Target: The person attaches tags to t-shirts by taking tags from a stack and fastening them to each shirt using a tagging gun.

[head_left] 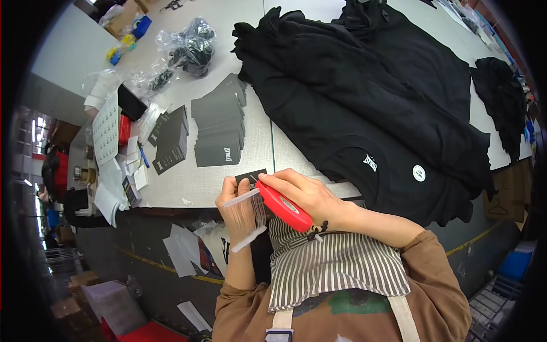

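My right hand is wrapped around a red tagging gun, its tip pointing up and left. A clip of clear plastic tag fasteners hangs from the gun in front of my left forearm. My left hand pinches a black hang tag at the table edge, right by the gun's tip. Whether the needle passes through the tag, I cannot tell. Just beyond lies a fanned stack of dark hang tags, with a second stack of tags to its left. Black shirts with a white printed neck label lie to the right.
A clear plastic bag with black items sits at the back left. Papers, a dark phone-like object and a blue pen crowd the table's left end. Another black garment hangs over the right edge.
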`<state>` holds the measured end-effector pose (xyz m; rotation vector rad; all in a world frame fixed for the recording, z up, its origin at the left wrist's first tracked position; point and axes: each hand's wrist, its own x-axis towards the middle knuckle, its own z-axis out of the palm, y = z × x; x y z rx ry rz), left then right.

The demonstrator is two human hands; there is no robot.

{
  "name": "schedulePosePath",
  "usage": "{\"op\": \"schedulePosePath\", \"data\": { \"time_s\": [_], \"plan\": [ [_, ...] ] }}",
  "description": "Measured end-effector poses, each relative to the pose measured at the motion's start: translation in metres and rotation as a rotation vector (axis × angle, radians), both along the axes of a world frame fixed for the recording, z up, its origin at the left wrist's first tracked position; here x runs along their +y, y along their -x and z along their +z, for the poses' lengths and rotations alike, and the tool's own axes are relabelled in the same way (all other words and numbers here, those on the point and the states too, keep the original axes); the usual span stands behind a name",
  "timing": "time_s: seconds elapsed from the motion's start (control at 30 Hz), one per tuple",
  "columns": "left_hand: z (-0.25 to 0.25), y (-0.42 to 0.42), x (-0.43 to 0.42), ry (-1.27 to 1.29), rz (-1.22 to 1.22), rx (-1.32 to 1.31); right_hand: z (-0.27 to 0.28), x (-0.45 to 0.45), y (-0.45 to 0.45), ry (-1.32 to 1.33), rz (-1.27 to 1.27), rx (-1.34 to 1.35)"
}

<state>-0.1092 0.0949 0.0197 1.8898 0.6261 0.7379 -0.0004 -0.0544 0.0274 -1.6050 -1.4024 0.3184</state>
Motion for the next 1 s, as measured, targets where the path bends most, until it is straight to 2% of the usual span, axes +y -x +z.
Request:
{"op": "schedulePosePath", "data": {
  "time_s": [0.23, 0.37, 0.43, 0.47, 0.53, 0.6, 0.63, 0.7, 0.77, 0.8, 0.93, 0.97, 1.0],
  "plan": [
    [-0.008, -0.003, -0.003, -0.093, 0.035, -0.02, 0.003, 0.002, -0.002, -0.014, -0.017, 0.027],
    [-0.011, -0.003, -0.004, -0.275, -0.002, 0.123, 0.006, 0.005, -0.002, -0.022, -0.074, 0.005],
    [-0.014, -0.002, -0.003, -0.248, 0.006, 0.113, 0.009, 0.007, -0.003, -0.109, -0.049, 0.18],
    [-0.016, -0.001, -0.003, -0.218, 0.011, 0.105, 0.007, 0.007, -0.003, -0.115, -0.035, 0.183],
    [-0.018, 0.002, 0.002, -0.16, 0.021, 0.088, 0.002, 0.002, -0.007, -0.179, -0.037, 0.696],
    [-0.018, 0.007, 0.025, -0.256, 0.196, 0.156, 0.007, -0.002, -0.008, -0.21, -0.251, 1.073],
    [-0.021, 0.008, 0.047, -0.282, 0.323, 0.076, 0.006, -0.01, -0.013, -0.21, -0.245, 1.073],
    [-0.035, 0.015, 0.109, -0.24, 0.56, -0.051, 0.004, -0.027, -0.026, -0.135, -0.272, 1.28],
    [-0.055, 0.035, 0.171, -0.172, 0.633, 0.021, 0.007, -0.032, -0.024, -0.134, -0.258, 1.255],
    [-0.064, 0.035, 0.175, -0.173, 0.631, 0.016, 0.008, -0.034, -0.023, -0.135, -0.245, 1.232],
    [-0.085, 0.026, 0.19, -0.651, 0.605, 0.243, 0.011, -0.035, -0.02, -0.14, -0.22, 1.179],
    [-0.082, 0.016, 0.174, -0.65, 0.6, 0.24, 0.011, -0.035, -0.018, -0.13, -0.219, 1.183],
    [-0.076, 0.001, 0.143, -0.624, 0.496, 0.315, 0.01, -0.035, -0.017, -0.116, -0.218, 1.189]
  ]
}}
